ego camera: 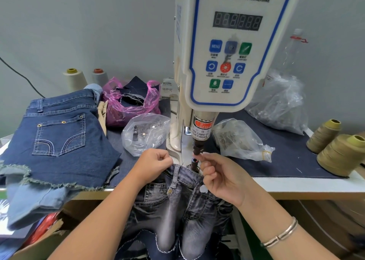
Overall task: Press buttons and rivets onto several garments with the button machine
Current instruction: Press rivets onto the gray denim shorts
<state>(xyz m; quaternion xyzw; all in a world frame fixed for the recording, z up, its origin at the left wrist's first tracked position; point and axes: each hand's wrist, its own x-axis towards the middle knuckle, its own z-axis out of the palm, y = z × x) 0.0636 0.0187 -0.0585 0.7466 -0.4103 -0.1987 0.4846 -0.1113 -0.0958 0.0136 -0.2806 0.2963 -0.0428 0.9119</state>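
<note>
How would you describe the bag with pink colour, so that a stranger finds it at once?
Start at the white button machine and look left of its column, at the back of the table. The pink bag lies there behind a clear bag, beside the blue denim shorts. It alone is pink, and dark fabric scraps fill it.

"SERVO BUTTON MACHINE" and "MENU" on button machine (233, 42) panel
</note>
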